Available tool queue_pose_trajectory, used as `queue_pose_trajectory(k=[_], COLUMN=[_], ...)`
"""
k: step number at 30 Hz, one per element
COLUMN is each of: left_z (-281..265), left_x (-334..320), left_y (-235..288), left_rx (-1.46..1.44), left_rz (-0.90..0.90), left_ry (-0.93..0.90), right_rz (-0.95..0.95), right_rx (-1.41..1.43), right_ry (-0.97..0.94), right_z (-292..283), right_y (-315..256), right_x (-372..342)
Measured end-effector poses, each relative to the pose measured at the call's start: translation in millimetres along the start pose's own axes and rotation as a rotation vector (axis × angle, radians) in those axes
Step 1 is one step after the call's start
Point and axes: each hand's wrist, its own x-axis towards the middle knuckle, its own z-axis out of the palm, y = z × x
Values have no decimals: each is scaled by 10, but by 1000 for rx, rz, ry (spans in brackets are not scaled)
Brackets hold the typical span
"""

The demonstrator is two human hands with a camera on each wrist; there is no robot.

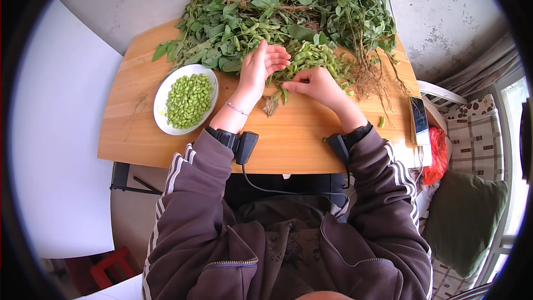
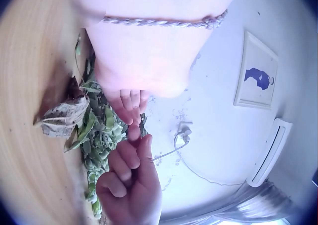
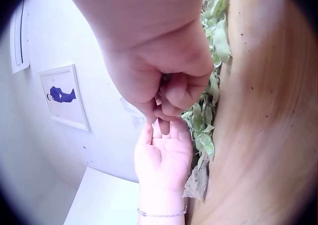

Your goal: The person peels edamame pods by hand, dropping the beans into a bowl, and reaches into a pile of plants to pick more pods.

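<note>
My left hand (image 1: 264, 68) is held up with its fingers straight and palm turned toward the right hand, above the wood by the pod pile (image 1: 311, 58). Just to its right, my right hand (image 1: 317, 85) has curled fingers, with thumb and forefinger tips together; no held item can be made out. In the right wrist view the right hand (image 3: 159, 71) hangs close over the fingers of the left hand (image 3: 166, 158). A green pod (image 1: 285, 96) and a dry leaf (image 1: 270, 106) lie below the hands. Shelled beans (image 1: 189, 101) fill a white plate (image 1: 161, 124) at left.
Leafy bean plants (image 1: 239, 16) cover the table's back, with roots (image 1: 371, 80) at the right. A phone (image 1: 419, 121) lies by the table's right edge, and a small pod (image 1: 382, 121) is near it. A red bag (image 1: 437, 155) and a green cushion (image 1: 466, 222) are beyond.
</note>
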Motion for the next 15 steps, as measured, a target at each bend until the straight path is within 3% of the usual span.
queue_pose_trajectory(k=[5, 11, 15], left_z=[0, 12, 2], left_x=[-11, -28, -27], left_y=[-23, 1, -10], left_rx=[80, 120, 151], left_rz=[36, 29, 37], left_ry=[67, 52, 62], right_rz=[-136, -158, -120], right_rx=[-176, -310, -146], right_ry=[1, -15, 103], right_z=[21, 104, 112], right_y=[-15, -63, -6], right_x=[-24, -50, -40])
